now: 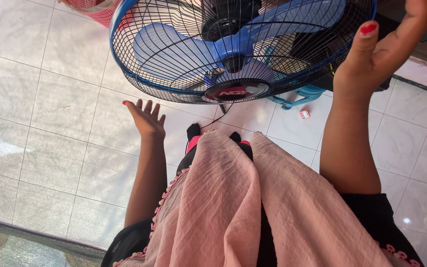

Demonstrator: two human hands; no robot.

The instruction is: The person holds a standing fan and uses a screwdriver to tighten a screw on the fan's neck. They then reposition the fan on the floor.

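A standing fan (233,49) with a black wire cage, blue rim and blue blades fills the top middle of the head view. My left hand (147,118) hangs open below the cage's lower left, fingers spread, touching nothing. Raised beside the cage's right edge, my right hand (386,44) is open with the thumb out; whether it touches the rim is unclear. My pink scarf (253,198) drapes down in front of me, and my feet in black socks (193,132) stand just under the fan.
White floor tiles (45,128) spread to the left and right. A red basket (95,9) sits at the top left. Behind the fan lies a blue plastic piece (300,96) and a small red-and-white object (304,114). A dark mesh edge (30,244) crosses the bottom left.
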